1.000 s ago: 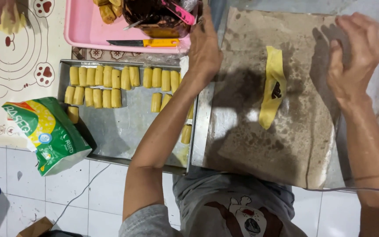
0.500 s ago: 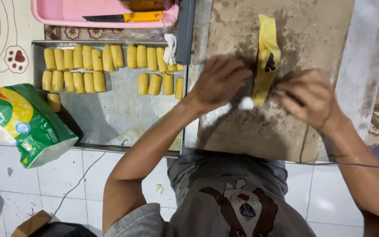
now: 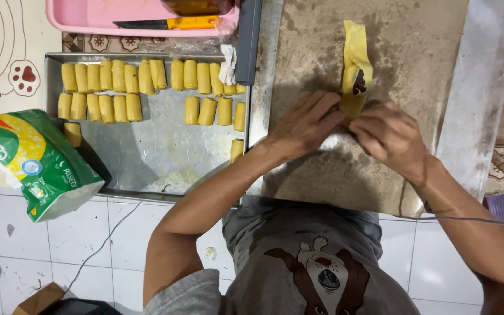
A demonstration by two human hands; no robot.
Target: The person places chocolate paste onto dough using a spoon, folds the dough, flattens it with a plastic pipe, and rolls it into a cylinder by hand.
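Observation:
A long yellow dough strip with a dark filling blob lies on a floured brown board. My left hand and my right hand meet at the strip's near end, fingers pinching and folding the dough there. Both hands rest on the board. To the left a metal baking tray holds several rolled yellow dough pieces in rows.
A pink tray with a yellow-handled knife sits at the top. A green plastic bag lies left of the metal tray. A patterned baking mat is at far left. White tiled floor lies below.
Both hands came down from the board's far corners and met at the strip's near end. The view shifted so the strip sits higher in frame.

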